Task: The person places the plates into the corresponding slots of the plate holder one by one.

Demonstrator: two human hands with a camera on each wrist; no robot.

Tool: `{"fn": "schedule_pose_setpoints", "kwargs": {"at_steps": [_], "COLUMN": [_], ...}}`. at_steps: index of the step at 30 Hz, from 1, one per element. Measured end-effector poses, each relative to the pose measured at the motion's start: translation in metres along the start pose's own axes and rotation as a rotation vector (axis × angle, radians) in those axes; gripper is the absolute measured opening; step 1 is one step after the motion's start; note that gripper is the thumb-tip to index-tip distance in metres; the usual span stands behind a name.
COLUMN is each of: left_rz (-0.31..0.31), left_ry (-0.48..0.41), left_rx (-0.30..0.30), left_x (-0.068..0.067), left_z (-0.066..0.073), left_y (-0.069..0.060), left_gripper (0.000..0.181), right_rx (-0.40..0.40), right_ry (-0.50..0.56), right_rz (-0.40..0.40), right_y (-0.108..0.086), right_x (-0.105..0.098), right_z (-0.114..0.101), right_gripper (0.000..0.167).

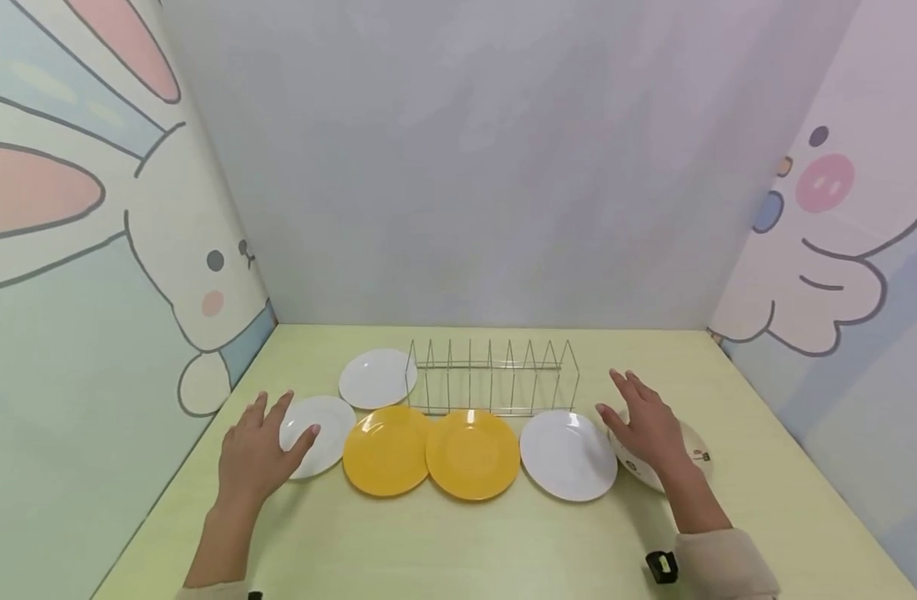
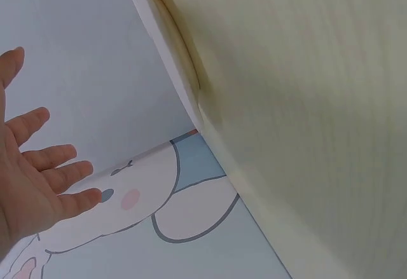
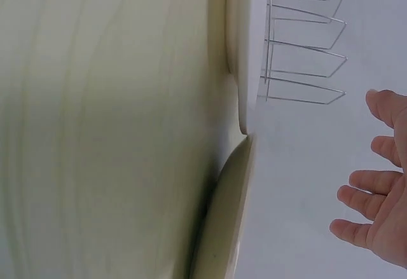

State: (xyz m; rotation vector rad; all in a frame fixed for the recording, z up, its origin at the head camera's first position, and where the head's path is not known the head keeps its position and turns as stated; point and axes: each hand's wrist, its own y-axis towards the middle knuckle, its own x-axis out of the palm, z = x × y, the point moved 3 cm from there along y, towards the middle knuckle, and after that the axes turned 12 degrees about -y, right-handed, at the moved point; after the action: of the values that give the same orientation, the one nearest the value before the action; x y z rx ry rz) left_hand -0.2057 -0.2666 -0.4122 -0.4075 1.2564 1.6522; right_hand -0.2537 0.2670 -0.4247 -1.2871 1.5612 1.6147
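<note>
In the head view the left hand (image 1: 256, 454) hovers with spread fingers over the left edge of a white plate (image 1: 325, 437). The right hand (image 1: 648, 425), fingers extended, is above a patterned cream plate (image 1: 687, 454) at the right, partly hiding it. Both hands hold nothing. The left wrist view shows the left hand (image 2: 38, 177) with fingers apart, off the table. In the right wrist view the right hand (image 3: 385, 183) is raised beyond the rim of the cream plate (image 3: 226, 222), apart from it.
Two yellow plates (image 1: 387, 454) (image 1: 473, 456) touch or overlap at the middle. Another white plate (image 1: 568, 457) lies right of them, one more (image 1: 376, 379) behind left. A wire rack (image 1: 492, 387) stands behind the plates. Printed walls flank the table (image 1: 458, 550).
</note>
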Motion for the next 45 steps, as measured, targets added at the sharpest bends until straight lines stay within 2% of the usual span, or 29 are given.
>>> {"fn": "schedule_pose_setpoints", "kwargs": {"at_steps": [6, 13, 18, 20, 25, 29, 33, 36, 41, 45], "left_rz": [-0.021, -0.113, -0.175, -0.207, -0.236, -0.26, -0.321, -0.366, -0.43, -0.47], "left_ry": [-0.024, -0.064, -0.094, -0.119, -0.204, -0.24, -0.255, -0.26, -0.285, -0.333], "left_rx": [-0.032, -0.088, -0.144, -0.17, -0.192, -0.216, -0.275, -0.315, -0.406, -0.472], "left_x": [0.003, 0.006, 0.006, 0.007, 0.01, 0.01, 0.01, 0.009, 0.008, 0.009], "left_z": [-0.009, -0.018, -0.027, -0.033, -0.048, -0.057, -0.065, -0.068, -0.075, -0.08], "left_y": [0.002, 0.008, 0.011, 0.011, 0.009, 0.007, 0.005, 0.005, 0.004, 0.001], "left_gripper": [0.06, 0.063, 0.067, 0.068, 0.071, 0.075, 0.082, 0.085, 0.089, 0.092], "right_rx": [-0.016, -0.009, 0.017, 0.027, 0.026, 0.09, 0.192, 0.255, 0.278, 0.299], "right_ry": [0.093, 0.176, 0.254, 0.285, 0.372, 0.47, 0.543, 0.585, 0.677, 0.819], "right_rz": [0.025, 0.077, 0.066, 0.07, 0.103, 0.078, 0.035, 0.039, 0.088, 0.095], "right_y": [0.008, 0.012, 0.017, 0.019, 0.024, 0.029, 0.035, 0.04, 0.045, 0.045], "right_x": [0.009, 0.014, 0.022, 0.025, 0.033, 0.04, 0.046, 0.048, 0.052, 0.057], "right_z": [-0.006, -0.011, -0.014, -0.014, -0.018, -0.02, -0.018, -0.017, -0.013, -0.012], "right_gripper": [0.057, 0.057, 0.057, 0.057, 0.054, 0.052, 0.051, 0.05, 0.043, 0.036]}}
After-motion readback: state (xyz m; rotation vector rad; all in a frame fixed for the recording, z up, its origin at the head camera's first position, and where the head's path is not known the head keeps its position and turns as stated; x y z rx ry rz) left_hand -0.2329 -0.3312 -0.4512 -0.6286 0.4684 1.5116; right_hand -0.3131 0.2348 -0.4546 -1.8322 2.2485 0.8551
